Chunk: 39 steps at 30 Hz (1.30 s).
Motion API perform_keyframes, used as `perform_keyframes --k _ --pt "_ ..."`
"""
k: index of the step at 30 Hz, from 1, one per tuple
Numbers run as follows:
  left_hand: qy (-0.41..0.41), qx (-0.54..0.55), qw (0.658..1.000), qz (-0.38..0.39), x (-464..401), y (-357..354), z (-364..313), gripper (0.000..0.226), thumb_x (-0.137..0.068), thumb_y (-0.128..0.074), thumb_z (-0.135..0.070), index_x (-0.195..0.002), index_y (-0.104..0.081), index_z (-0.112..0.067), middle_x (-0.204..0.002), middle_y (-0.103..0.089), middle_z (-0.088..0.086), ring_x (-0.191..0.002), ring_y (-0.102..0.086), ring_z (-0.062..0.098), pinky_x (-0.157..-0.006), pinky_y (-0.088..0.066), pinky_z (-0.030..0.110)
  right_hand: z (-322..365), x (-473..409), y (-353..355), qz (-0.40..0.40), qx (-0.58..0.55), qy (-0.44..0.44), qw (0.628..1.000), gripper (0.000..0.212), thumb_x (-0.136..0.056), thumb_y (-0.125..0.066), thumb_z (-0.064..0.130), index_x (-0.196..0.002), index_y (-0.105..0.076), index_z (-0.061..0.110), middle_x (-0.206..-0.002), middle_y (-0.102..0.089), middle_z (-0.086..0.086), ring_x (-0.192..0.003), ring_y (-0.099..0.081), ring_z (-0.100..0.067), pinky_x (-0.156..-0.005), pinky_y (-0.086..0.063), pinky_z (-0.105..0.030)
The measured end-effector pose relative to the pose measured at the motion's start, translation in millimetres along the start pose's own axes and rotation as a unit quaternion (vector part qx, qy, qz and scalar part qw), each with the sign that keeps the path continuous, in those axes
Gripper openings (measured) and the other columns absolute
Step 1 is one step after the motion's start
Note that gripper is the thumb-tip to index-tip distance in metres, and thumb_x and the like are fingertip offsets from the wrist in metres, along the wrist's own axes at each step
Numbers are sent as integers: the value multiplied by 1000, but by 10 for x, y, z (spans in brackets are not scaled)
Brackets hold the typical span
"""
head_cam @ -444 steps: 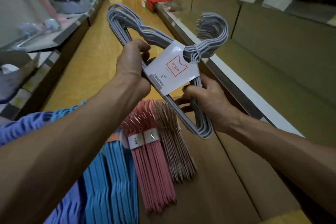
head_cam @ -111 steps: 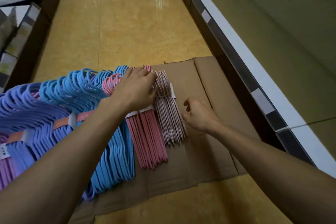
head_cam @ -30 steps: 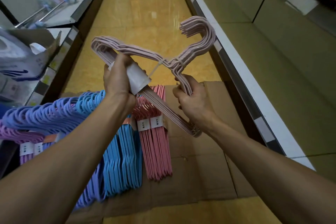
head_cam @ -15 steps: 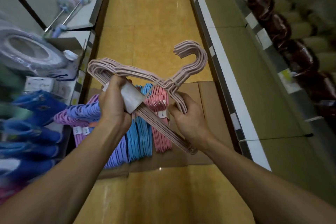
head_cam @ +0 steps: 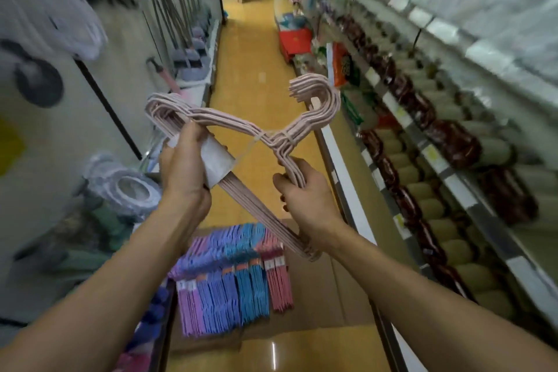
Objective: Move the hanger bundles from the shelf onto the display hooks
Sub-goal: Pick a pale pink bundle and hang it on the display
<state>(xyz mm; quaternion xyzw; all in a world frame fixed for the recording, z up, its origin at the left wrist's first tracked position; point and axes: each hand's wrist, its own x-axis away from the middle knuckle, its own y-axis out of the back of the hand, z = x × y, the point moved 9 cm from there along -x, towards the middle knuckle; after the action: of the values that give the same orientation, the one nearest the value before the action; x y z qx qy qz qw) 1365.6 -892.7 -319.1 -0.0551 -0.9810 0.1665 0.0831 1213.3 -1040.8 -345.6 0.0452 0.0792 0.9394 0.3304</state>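
I hold a bundle of pale pink hangers [head_cam: 238, 125] up at chest height over the aisle, hooks pointing up to the right. My left hand [head_cam: 184, 166] grips its left side around the white paper label. My right hand [head_cam: 305, 193] grips the right shoulder wires just below the tied neck. Below, on flattened cardboard [head_cam: 338, 287] on the floor, lie more bundles: purple [head_cam: 188, 302], blue [head_cam: 241, 281] and darker pink hangers [head_cam: 279, 278]. No display hooks can be made out in the blur.
A yellow-floored aisle [head_cam: 250, 48] runs ahead between shelves. The right shelf [head_cam: 422, 142] carries rows of dark packaged goods. Rolls of tape [head_cam: 126, 187] and mops [head_cam: 187, 39] sit on the left. A red box [head_cam: 294, 39] stands far down the aisle.
The view has swung upward from the floor to the aisle. Both hands have lifted the pale pink bundle higher, away from the pile on the cardboard, keeping the same grip.
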Motion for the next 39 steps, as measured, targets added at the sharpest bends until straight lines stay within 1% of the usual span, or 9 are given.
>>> perform_keyframes --k 6,11,18,24,28,32,35,37,39 --pt "-33 17 999 14 262 -266 -1498 33 -57 -71 -36 -84 -66 -19 -84 -64 5 -80 -62 24 -82 -56 56 1573 139 136 10 17 50 999 14 -95 -59 25 -97 -58 39 -79 -60 2 -77 -58 -19 -76 -53 -46" --pt "-57 84 994 34 584 -409 -2521 47 -62 -73 -31 -102 -61 -11 -82 -64 7 -75 -65 25 -79 -57 50 2591 376 94 12 17 84 996 4 -95 -59 28 -96 -57 31 -88 -63 -12 -75 -56 -22 -66 -47 -40" --pt "-118 79 990 19 837 -209 -3287 87 -58 -74 -47 -131 -57 -3 -98 -64 11 -86 -64 27 -69 -51 42 3324 593 -50 32 19 149 988 5 -98 -57 27 -100 -59 23 -79 -56 -4 -70 -52 -21 -63 -44 -37" --pt "-178 91 979 -39 1092 175 -3711 88 -62 -75 -46 -138 -53 -6 -126 -67 12 -114 -64 33 -98 -52 54 3738 758 -315 100 8 203 974 9 -100 -56 21 -93 -59 25 -71 -51 1 -62 -50 -12 -58 -42 -27" --pt "-228 100 964 -95 1387 462 -3986 63 -70 -68 -32 -124 -59 0 -88 -67 3 -74 -67 16 -68 -54 38 3953 865 -559 155 14 233 960 9 -99 -56 25 -102 -60 17 -79 -52 -15 -72 -48 -26 -66 -45 -47" --pt "-260 107 948 -150 1728 763 -4166 65 -64 -70 -34 -121 -62 -4 -94 -70 8 -85 -69 25 -86 -57 56 4118 1043 -763 195 -6 259 946 8 -98 -58 23 -93 -62 28 -73 -58 -4 -70 -54 -24 -72 -52 -54" --pt "-290 101 934 -184 2036 998 -4289 75 -66 -72 -41 -130 -58 -5 -118 -70 13 -107 -68 31 -93 -56 51 4234 1249 -914 230 -28 285 930 16 -97 -60 16 -86 -63 27 -57 -56 9 -59 -57 -7 -67 -49 -41" --pt "-307 103 924 -203 2255 1180 -4340 79 -68 -72 -43 -133 -55 -2 -121 -68 16 -110 -66 33 -84 -59 41 4295 1427 -1042 265 -52 291 918 16 -97 -60 12 -87 -62 25 -58 -54 10 -57 -53 -6 -66 -47 -37" --pt "-329 101 909 -235 2533 1395 -4409 63 -77 -70 -35 -126 -57 3 -103 -68 13 -91 -69 25 -64 -56 27 4346 1621 -1183 292 -65 300 906 18 -96 -61 10 -87 -62 26 -62 -59 10 -59 -52 -8 -66 -48 -34"
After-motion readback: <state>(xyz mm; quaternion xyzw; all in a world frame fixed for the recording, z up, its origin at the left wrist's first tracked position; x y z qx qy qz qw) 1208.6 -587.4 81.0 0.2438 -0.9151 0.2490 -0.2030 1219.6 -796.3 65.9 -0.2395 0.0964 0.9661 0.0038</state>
